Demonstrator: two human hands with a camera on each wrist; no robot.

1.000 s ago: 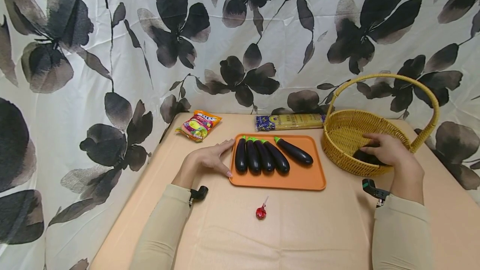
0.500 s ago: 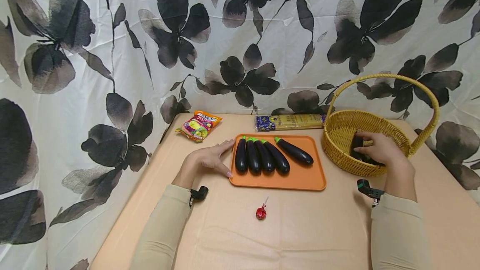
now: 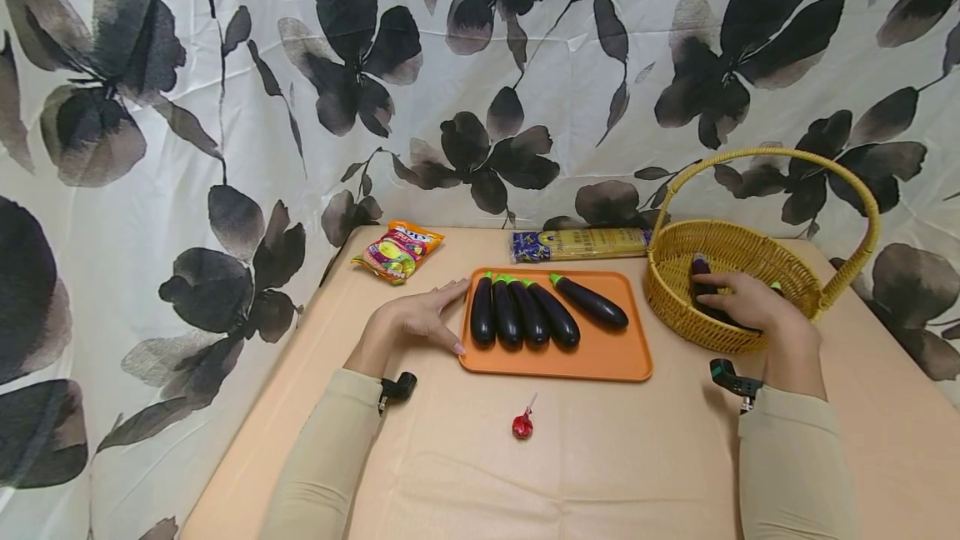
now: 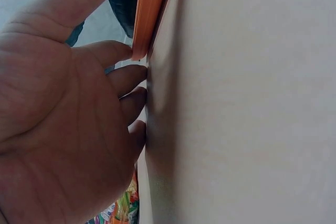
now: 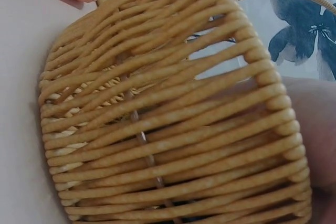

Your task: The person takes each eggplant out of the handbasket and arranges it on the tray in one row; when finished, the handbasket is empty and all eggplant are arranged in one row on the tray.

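Note:
My right hand point(image 3: 757, 302) reaches into the yellow wicker basket point(image 3: 675, 319) and grips a dark purple eggplant point(image 3: 701, 267), its upper end showing past the fingers. The green tip of another eggplant point(image 3: 777, 286) peeks out behind that hand. In the right wrist view the basket's woven wall point(image 5: 168, 124) hides most of the hand. At the left, my left hand point(image 3: 420, 315) has its fingers spread along the edge of the orange tray point(image 3: 615, 357), touching it. On the tray lie several eggplants point(image 3: 507, 315), most side by side, with one eggplant point(image 3: 588, 302) slanting apart at the right.
An orange snack bag point(image 3: 399, 251) lies at the back left of the table. Behind the tray is a yellow package with blue ends point(image 3: 581, 244). A red wrapped lollipop point(image 3: 522, 423) lies in front. The basket's tall handle point(image 3: 772, 152) arches over its opening.
My right hand has shifted left inside the basket, and the gripped eggplant has come into view and turned more upright. The left hand and the tray have stayed still.

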